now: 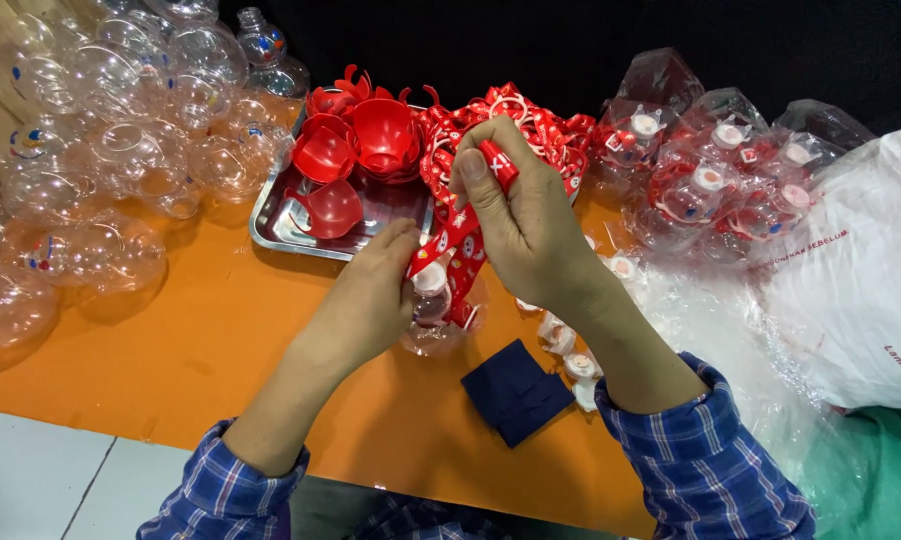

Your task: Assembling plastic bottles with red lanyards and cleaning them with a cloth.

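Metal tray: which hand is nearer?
Left. The left hand sits just below the metal tray front edge; the right hand is to its right, gripping the red strap.

Beside the shiny metal tray, glossy red plastic cups are gleaming; left of it, clear smooth plastic globes are glinting. Right of it, a printed red cloth ribbon is lying matt over the smooth orange worktop.

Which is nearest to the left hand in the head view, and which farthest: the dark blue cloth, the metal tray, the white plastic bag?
From the left hand:
1. Metal tray, just beyond it, up-left.
2. Dark blue cloth, below-right on the orange table.
3. White plastic bag, far right.
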